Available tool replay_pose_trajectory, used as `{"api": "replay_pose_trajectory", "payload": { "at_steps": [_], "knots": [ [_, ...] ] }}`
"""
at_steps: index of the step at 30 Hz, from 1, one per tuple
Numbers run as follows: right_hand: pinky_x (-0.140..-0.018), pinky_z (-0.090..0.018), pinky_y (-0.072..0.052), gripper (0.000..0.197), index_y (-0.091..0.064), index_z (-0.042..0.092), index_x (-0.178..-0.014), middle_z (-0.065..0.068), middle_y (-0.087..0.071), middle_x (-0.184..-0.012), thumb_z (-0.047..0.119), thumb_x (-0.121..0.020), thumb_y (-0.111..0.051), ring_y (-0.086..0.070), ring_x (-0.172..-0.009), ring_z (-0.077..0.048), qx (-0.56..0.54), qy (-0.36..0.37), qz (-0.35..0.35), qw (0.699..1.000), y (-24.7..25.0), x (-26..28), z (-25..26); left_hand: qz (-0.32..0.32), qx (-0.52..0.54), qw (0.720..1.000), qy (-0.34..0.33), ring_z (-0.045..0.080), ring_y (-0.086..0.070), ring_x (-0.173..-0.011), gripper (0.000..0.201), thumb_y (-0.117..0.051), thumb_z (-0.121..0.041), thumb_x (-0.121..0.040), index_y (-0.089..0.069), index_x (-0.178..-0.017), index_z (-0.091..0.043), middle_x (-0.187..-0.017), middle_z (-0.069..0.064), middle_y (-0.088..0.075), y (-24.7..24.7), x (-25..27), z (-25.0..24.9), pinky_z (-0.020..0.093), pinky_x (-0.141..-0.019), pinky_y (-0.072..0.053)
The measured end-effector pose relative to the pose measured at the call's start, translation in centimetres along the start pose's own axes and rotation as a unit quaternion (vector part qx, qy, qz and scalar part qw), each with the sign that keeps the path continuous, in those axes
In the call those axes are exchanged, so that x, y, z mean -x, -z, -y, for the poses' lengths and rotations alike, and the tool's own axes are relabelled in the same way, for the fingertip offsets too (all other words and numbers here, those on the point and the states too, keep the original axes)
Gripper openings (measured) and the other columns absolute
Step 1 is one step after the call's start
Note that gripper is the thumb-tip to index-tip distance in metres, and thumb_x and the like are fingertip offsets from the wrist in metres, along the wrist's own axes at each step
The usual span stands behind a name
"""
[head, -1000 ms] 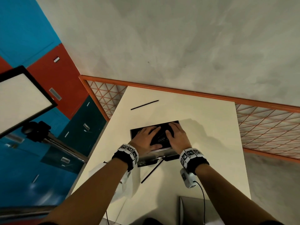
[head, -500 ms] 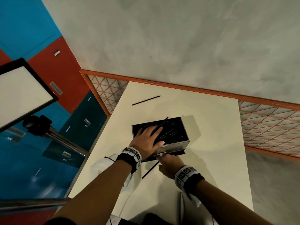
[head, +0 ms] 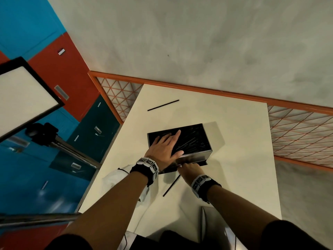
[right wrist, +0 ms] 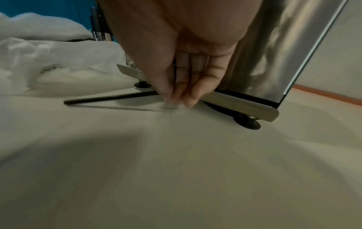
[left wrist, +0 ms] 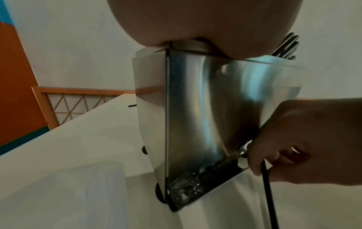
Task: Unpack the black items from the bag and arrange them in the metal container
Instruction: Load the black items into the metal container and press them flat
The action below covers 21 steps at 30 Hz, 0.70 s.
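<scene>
A shiny metal container stands mid-table, packed with thin black straws. My left hand lies flat on its top, fingers straight, palm pressing on the rim. Down at the container's near base, my right hand pinches the end of a black straw that lies on the table. The right wrist view has the bunched fingertips on that straw beside the container's foot. A further black straw lies alone at the table's far side.
A crumpled white plastic bag lies at the table's left near edge, next to my left forearm. The white table is ringed by an orange mesh railing. A light panel on a stand is at the left.
My right hand left the container's top and dropped to its near base, where it now pinches the straw on the table. The left hand stays flat on top.
</scene>
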State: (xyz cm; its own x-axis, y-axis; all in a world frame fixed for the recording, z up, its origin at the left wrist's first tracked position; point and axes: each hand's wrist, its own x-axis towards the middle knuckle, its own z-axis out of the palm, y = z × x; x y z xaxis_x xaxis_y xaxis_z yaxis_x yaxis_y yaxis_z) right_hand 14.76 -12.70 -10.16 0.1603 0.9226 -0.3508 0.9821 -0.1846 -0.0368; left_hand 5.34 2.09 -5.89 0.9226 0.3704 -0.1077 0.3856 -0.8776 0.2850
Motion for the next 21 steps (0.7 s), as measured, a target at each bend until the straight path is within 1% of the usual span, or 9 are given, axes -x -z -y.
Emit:
{"api": "replay_pose_trajectory", "payload": {
  "at_steps": [5, 7, 9, 11, 13, 14, 17, 19, 21],
  "knots": [
    [-0.086, -0.044, -0.052, 0.020, -0.068, 0.006, -0.109, -0.014, -0.068, -0.108, 0.009, -0.096, -0.052, -0.064, -0.104, -0.035, 0.068, 0.107, 0.052, 0.991, 1.8, 0.9, 2.2, 0.009, -0.008, 1.000, -0.002, 0.014, -0.016, -0.151, 0.074, -0.024, -0.066, -0.100, 0.003, -0.160, -0.032, -0.162, -0.010, -0.026, 0.1, -0.1, 0.0, 0.050, -0.124, -0.017],
    [-0.080, -0.044, -0.054, 0.016, -0.072, 0.008, -0.102, -0.014, -0.067, -0.110, 0.013, -0.090, -0.062, -0.064, -0.102, -0.034, 0.104, 0.138, 0.057, 0.983, 3.5, 1.8, 3.6, 0.013, -0.006, 1.000, -0.005, 0.013, -0.014, -0.152, 0.071, -0.024, -0.065, -0.101, -0.003, -0.161, -0.031, -0.164, -0.012, -0.020, 0.2, -0.1, 0.0, 0.049, -0.124, -0.016],
    [-0.067, -0.038, -0.056, 0.014, -0.077, 0.013, -0.086, -0.010, -0.070, -0.108, 0.019, -0.074, -0.073, -0.066, -0.094, -0.029, 0.102, 0.118, 0.009, 0.988, 5.3, 2.9, 4.0, 0.008, -0.004, 1.000, -0.009, 0.012, -0.013, -0.152, 0.069, -0.023, -0.063, -0.102, -0.008, -0.161, -0.031, -0.165, -0.013, -0.019, 0.0, -0.2, 0.1, 0.048, -0.124, -0.015],
    [-0.073, -0.042, -0.054, 0.020, -0.077, 0.008, -0.084, -0.012, -0.070, -0.107, 0.015, -0.067, -0.069, -0.065, -0.096, -0.031, 0.069, 0.113, -0.025, 0.991, 7.3, 4.1, 3.6, -0.004, 0.004, 1.000, -0.014, 0.012, -0.013, -0.152, 0.065, -0.020, -0.061, -0.103, -0.012, -0.160, -0.031, -0.165, -0.014, -0.019, -0.3, -0.2, 0.3, 0.047, -0.124, -0.017],
    [-0.088, -0.049, -0.045, 0.019, -0.075, 0.010, -0.095, -0.013, -0.065, -0.113, 0.011, -0.080, -0.062, -0.058, -0.108, -0.034, 0.090, 0.116, -0.006, 0.989, 9.9, 5.3, 2.4, -0.017, 0.024, 0.999, -0.019, 0.012, -0.016, -0.151, 0.062, -0.015, -0.059, -0.104, -0.017, -0.159, -0.031, -0.164, -0.014, -0.023, -0.7, -0.3, 0.7, 0.047, -0.122, -0.021],
    [-0.091, -0.047, -0.041, 0.021, -0.072, 0.014, -0.101, -0.011, -0.064, -0.113, 0.012, -0.088, -0.056, -0.057, -0.110, -0.032, 0.100, 0.096, 0.010, 0.990, 11.2, 5.8, 1.1, -0.027, 0.038, 0.999, -0.022, 0.012, -0.018, -0.151, 0.061, -0.014, -0.058, -0.104, -0.021, -0.159, -0.030, -0.163, -0.013, -0.027, -0.7, -0.5, 1.0, 0.046, -0.121, -0.023],
    [-0.077, -0.036, -0.043, 0.021, -0.065, 0.023, -0.106, -0.003, -0.065, -0.104, 0.023, -0.097, -0.046, -0.064, -0.098, -0.027, 0.091, 0.020, -0.009, 0.996, 15.2, 7.2, -3.2, -0.050, 0.119, 0.992, -0.014, 0.012, -0.024, -0.149, 0.058, -0.020, -0.052, -0.106, -0.035, -0.156, -0.026, -0.159, -0.009, -0.037, -0.5, -0.5, 1.1, 0.041, -0.122, -0.022],
    [-0.064, -0.032, -0.041, 0.020, -0.064, 0.027, -0.104, 0.001, -0.063, -0.098, 0.026, -0.100, -0.045, -0.065, -0.089, -0.023, 0.079, -0.014, -0.035, 0.996, 17.3, 7.4, -5.5, -0.053, 0.204, 0.977, 0.026, 0.012, -0.029, -0.147, 0.050, -0.028, -0.047, -0.108, -0.040, -0.153, -0.027, -0.155, -0.006, -0.043, 0.3, -0.5, 0.9, 0.034, -0.123, -0.020],
    [-0.059, -0.032, -0.039, 0.020, -0.066, 0.028, -0.103, 0.002, -0.063, -0.093, 0.028, -0.100, -0.046, -0.065, -0.084, -0.022, 0.078, -0.044, -0.054, 0.995, 18.6, 6.7, -7.1, -0.059, 0.253, 0.964, 0.051, 0.011, -0.033, -0.144, 0.048, -0.033, -0.046, -0.108, -0.043, -0.151, -0.029, -0.152, -0.005, -0.047, 0.9, -0.5, 0.8, 0.031, -0.122, -0.022]
  ]
}}
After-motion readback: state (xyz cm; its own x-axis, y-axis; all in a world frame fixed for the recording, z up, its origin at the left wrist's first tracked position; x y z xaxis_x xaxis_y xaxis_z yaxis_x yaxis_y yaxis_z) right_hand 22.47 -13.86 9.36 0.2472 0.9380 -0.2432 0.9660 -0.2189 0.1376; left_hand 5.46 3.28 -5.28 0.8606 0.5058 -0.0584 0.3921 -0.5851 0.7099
